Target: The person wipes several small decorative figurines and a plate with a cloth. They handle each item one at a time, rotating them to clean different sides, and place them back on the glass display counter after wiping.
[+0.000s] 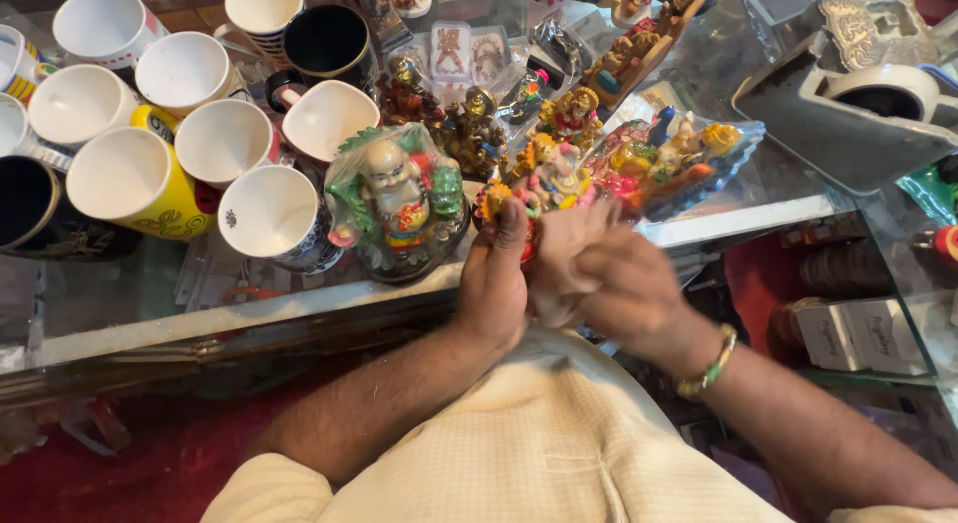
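Glass counter (738, 222): two hands, one figurine (539, 189).

The mug (135, 184) nearest the counter edge is yellow with black swirls. Another mug (326, 44) is black. The wrapped figurine (397, 199) shows green, red and cream. The bracelet (710, 363) mixes gold and green beads. The shirt (539, 443) is cream.

Cream textured shirt (539, 443), short sleeves; bare forearms; gold-green beaded bracelet (711, 364) on right wrist.
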